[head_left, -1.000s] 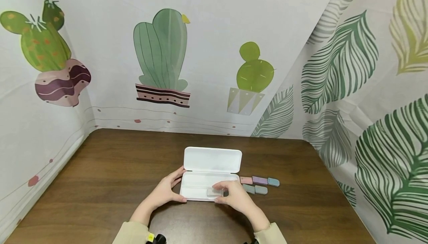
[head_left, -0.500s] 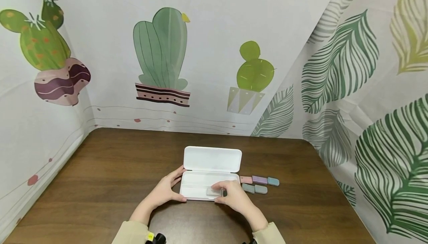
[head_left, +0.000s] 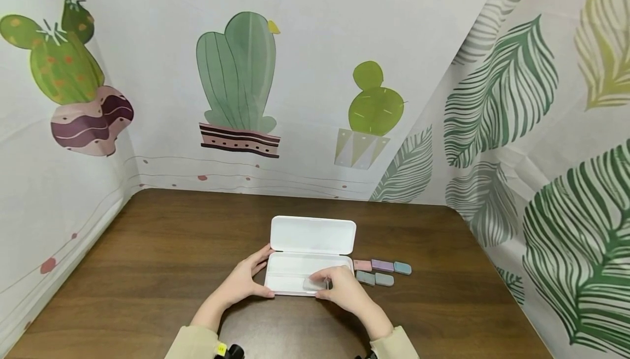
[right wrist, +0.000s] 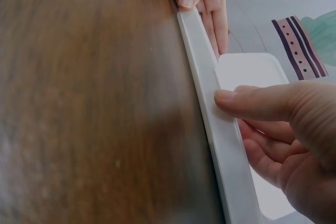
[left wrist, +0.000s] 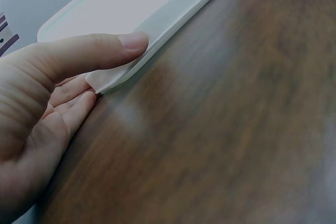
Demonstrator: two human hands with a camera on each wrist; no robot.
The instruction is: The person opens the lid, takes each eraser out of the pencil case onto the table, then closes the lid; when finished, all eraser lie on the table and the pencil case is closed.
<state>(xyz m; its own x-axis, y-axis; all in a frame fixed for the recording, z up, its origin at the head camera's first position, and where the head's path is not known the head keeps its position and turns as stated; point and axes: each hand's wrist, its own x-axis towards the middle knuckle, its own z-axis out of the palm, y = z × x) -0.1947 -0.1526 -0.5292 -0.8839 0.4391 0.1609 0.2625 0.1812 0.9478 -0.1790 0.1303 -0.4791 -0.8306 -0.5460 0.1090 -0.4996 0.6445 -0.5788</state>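
Head view: slim white rectangular hinged case (head_left: 287, 283), apparently plastic, lies on the brown wood-grain counter (head_left: 172, 260), its lid (head_left: 313, 235) raised on the far side. Left hand (head_left: 244, 279): grip around the left end of the case, thumb at the near corner, fingers reaching to the hinge corner. Right hand (head_left: 346, 289): fingers curled over a small pale translucent block (head_left: 312, 284), holding it inside the case, front right; block looks tilted and blurred. Right wrist view: thumb on the case's front wall, fingers inside; block hidden there, so thumb-to-block contact cannot be told.

Just right of the case, back row: small rectangular pink block (head_left: 362, 265), purple block (head_left: 382, 265), blue block (head_left: 402, 268). Front row: dark grey-green block (head_left: 366, 277), lighter grey block (head_left: 384, 279).

Writing: yellow label (head_left: 222, 348) at the left beige sleeve (head_left: 192, 343) bears dark marks, too small to read.
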